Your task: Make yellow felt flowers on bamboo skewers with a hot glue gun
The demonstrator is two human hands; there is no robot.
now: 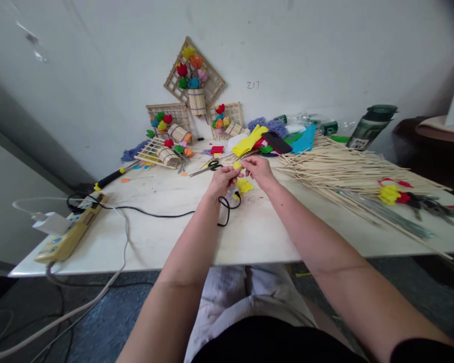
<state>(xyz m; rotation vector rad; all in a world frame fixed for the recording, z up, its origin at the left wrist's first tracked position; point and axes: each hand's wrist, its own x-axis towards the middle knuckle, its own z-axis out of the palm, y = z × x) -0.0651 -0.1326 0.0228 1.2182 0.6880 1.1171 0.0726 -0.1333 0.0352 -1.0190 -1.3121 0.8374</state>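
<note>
Between my two hands, above the middle of the table, is a small yellow felt piece [237,165]. My left hand [225,179] pinches it from the left. The fingertips of my right hand [258,169] are closed at its right edge. Just below the hands lie more yellow pieces [244,186], beside a looped black cord [224,205]. Black-handled scissors [208,167] rest to the left of my hands. Behind my right hand are a folded yellow cloth [249,141] and a dark phone [277,142].
Thin wooden sticks [348,169] spread over the right side, with pliers [433,206] and a dark green bottle [371,127] nearby. Lattice panels with felt flowers [195,75] stand at the wall. A glue gun [109,179] and a power strip [73,232] lie left.
</note>
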